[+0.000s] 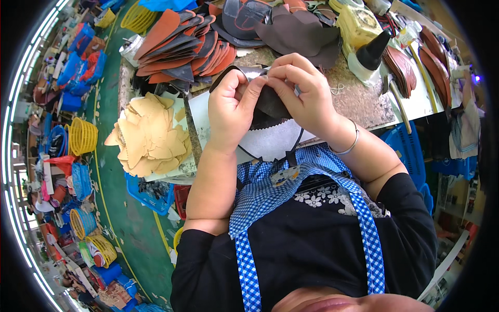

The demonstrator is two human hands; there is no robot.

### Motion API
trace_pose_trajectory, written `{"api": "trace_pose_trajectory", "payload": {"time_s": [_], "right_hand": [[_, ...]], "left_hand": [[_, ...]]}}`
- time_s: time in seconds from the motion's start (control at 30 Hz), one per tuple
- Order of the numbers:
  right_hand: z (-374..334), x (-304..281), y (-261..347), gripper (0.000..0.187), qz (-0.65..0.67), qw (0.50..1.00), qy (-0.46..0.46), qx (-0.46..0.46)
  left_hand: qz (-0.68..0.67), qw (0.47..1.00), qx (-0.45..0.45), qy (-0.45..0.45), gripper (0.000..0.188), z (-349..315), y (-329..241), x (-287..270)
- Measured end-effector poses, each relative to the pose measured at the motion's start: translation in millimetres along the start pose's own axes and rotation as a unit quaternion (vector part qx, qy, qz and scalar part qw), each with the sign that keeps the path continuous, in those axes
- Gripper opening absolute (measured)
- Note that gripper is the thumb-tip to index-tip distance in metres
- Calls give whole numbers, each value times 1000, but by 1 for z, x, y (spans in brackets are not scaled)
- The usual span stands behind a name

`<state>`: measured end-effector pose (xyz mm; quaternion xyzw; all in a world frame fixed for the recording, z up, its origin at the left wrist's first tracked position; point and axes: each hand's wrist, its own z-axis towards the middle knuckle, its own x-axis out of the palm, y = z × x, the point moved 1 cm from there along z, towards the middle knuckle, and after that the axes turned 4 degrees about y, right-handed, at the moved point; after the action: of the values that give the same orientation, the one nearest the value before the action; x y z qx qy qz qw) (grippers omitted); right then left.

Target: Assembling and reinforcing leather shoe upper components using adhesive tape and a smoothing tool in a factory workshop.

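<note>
Both my hands are raised over the near edge of the workbench, close together, pinching a dark leather piece [271,104]. It looks like a shoe upper. Its lower part shows a pale grey lining [270,140] with a zigzag edge and a dark rim, hanging toward my apron. My left hand [231,106] grips the top edge between thumb and curled fingers, and a flap of the leather bends out behind it. Thumb and fingertips of my right hand [306,93] pinch the same edge, touching the left thumb. What lies between the fingertips is too small to make out.
Orange-and-black cut pieces [182,49] are stacked at the back left, with a beige pile [148,135] nearer. Dark brown leather pieces [299,34] lie behind my hands. A black-nozzled bottle [371,52] stands right, near a wooden-handled tool [400,106]. Blue baskets [150,195] sit below.
</note>
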<state>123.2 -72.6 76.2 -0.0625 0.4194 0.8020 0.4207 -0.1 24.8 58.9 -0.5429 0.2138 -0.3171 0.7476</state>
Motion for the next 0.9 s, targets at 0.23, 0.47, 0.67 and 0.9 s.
{"api": "trace_pose_trajectory", "payload": {"time_s": [0.23, 0.47, 0.67, 0.9], "right_hand": [[-3, 7, -20, 8, 62, 985, -91, 136], [5, 43, -6, 7, -30, 990, -100, 97], [14, 81, 17, 9, 6, 996, -88, 32], [13, 20, -28, 14, 115, 965, -83, 219]], "left_hand": [[109, 992, 38, 55, 21, 8, 22, -41], [-415, 891, -184, -11, 50, -8, 4, -13], [112, 956, 19, -271, 27, 2, 16, -22], [387, 899, -31, -200, 26, 0, -4, -59]]}}
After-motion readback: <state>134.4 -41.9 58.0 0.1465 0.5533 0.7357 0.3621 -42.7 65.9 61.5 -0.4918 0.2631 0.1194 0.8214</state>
